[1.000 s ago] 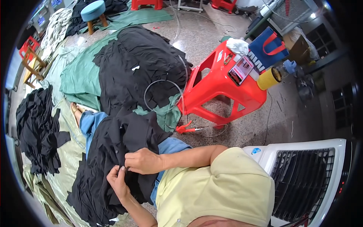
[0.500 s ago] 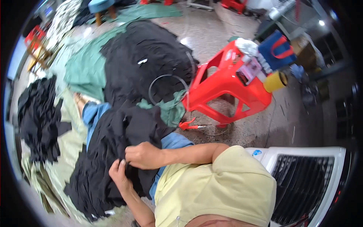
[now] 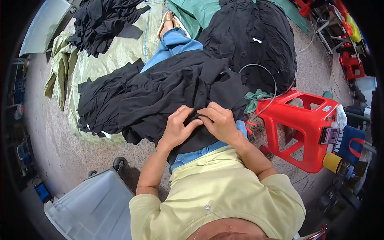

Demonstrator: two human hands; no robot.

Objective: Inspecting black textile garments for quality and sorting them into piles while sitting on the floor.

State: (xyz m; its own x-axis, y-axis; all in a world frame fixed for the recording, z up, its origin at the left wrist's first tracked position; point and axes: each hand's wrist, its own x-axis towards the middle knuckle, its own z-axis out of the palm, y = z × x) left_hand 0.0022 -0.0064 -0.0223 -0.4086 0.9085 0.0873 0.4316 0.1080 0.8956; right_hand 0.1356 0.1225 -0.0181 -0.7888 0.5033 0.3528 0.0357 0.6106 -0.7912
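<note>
Both hands pinch one fold of the black garment (image 3: 180, 86) lying on the lap: left hand (image 3: 178, 128) and right hand (image 3: 220, 122) should keep each grip narrow and the cloth taut.

Small white label (image 3: 257, 40) on black cloth pile, upper middle-right of frame, narrow strip shape. White rectangular sticker (image 3: 327, 108) on top edge of red plastic stool, right of frame. Phone with lit screen (image 3: 329, 135), rectangular, pinkish-grey, leaning at stool side, right of frame. Yellow tape roll (image 3: 333, 162) just below phone, lower right. Blue bag with red handle (image 3: 353, 145) beside them, far right edge; white marking on it, too small to tell.
</note>
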